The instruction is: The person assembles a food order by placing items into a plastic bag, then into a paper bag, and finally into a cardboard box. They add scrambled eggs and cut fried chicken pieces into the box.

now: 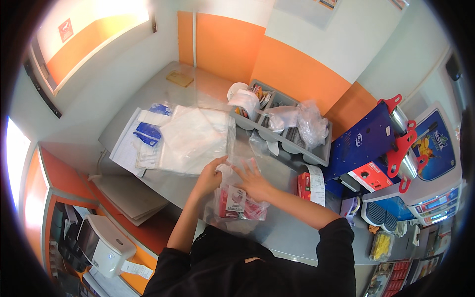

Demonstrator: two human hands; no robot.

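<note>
A clear plastic bag (212, 207) lies at the near edge of the metal counter, in front of my body. Through it shows a red-and-white pack (255, 212), with a pale printed label (236, 199) on the upper side. My left hand (210, 177) is closed at the bag's gathered upper end, its thumb and forefinger pinching the plastic. Spread fingers of my right hand (253, 182) lie over the bag's upper right part, just above the label.
Stacked clear bags (190, 136), blue packets (147, 134) and papers (124, 143) cover the left counter. Beyond stands a grey divided organiser (316, 157). At right are a paper roll (317, 185), a blue machine (358, 141) and a drink dispenser (435, 148). A white printer (111, 245) sits lower left.
</note>
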